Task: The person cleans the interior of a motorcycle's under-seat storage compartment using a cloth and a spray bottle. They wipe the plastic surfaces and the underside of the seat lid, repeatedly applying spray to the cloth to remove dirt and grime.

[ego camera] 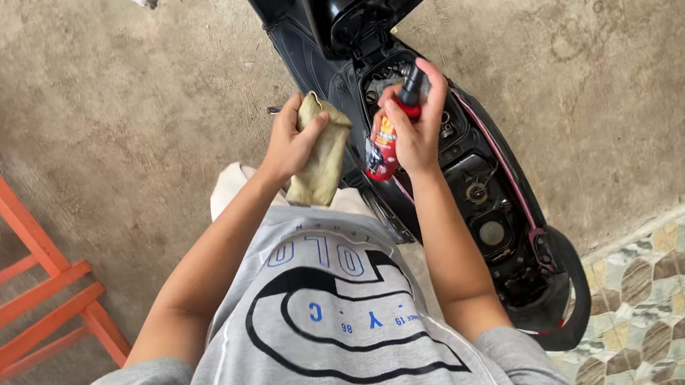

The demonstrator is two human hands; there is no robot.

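Head view, steeply downward, close overhead.

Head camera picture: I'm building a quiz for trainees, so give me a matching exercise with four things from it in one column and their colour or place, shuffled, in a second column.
Things:
1. cloth
2. spray bottle
3. wooden frame
4. scooter

Descriptions:
A. orange, at the left edge
B. black, seat raised, standing on the concrete floor
C. dull yellow-green, gripped in the left hand
D. red with a black top, held in the right hand

Pairs: 1-C, 2-D, 3-A, 4-B
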